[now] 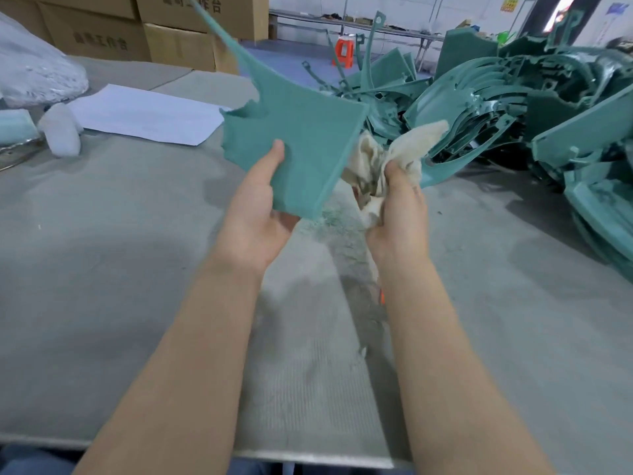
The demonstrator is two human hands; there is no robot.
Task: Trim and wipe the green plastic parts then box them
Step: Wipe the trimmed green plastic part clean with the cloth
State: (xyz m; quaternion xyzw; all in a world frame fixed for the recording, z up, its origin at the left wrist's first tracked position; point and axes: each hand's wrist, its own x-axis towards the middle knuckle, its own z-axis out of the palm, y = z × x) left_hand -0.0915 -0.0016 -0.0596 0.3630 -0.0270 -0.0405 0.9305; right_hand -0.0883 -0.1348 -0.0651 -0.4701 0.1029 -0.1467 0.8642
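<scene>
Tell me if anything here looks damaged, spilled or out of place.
The flat green plastic part in the left hand has a ragged, torn-looking edge at its upper left. Fine green shavings lie scattered on the grey table below it.

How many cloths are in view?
1. The beige cloth is bunched in the right hand, beside the green plastic part in the left hand. Others may be hidden.

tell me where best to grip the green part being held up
By its broad lower end, from below, thumb on the face, as the left hand does. The green part tapers upward into a thin strip and its left edge looks ragged, so those would likely hold poorly.
</scene>
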